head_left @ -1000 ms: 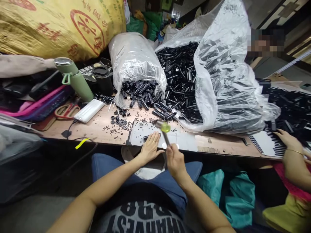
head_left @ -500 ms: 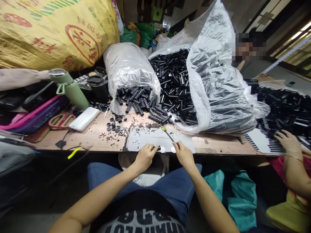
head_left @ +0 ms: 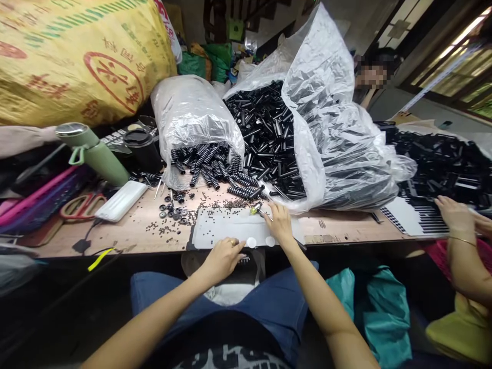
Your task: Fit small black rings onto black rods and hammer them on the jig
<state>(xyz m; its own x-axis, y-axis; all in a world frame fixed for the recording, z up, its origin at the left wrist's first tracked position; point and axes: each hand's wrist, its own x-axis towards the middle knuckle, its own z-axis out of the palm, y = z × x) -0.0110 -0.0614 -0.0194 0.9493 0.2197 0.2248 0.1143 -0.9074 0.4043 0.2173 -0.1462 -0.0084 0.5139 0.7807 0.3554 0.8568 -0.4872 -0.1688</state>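
Observation:
My left hand (head_left: 224, 258) hangs at the table's front edge, fingers apart, nothing visible between them. A small dark studded piece (head_left: 244, 260) shows just below its fingertips, over an open plastic bag (head_left: 260, 264). Over the right part of a pale mat (head_left: 223, 225), my right hand (head_left: 280, 221) is closed on a thin tool with a yellow-green end (head_left: 255, 209); the tool's dark handle sticks out past the wrist. Two white discs (head_left: 251, 242) lie at the mat's front edge. Tiny dark bits (head_left: 230, 204) are scattered on and behind the mat.
Behind the mat are studded black tubes (head_left: 209, 164) spilling from a bag and a big bag of plain black tubes (head_left: 269, 138). Left stand a green flask (head_left: 100, 156), a white power bank (head_left: 121, 201) and scissors (head_left: 82, 206). Another person's hand (head_left: 455, 215) works at right.
My left hand has opened and let go of the black tube, moving to the edge. My right hand has moved up the tool towards its yellow-green end. The view has shifted slightly.

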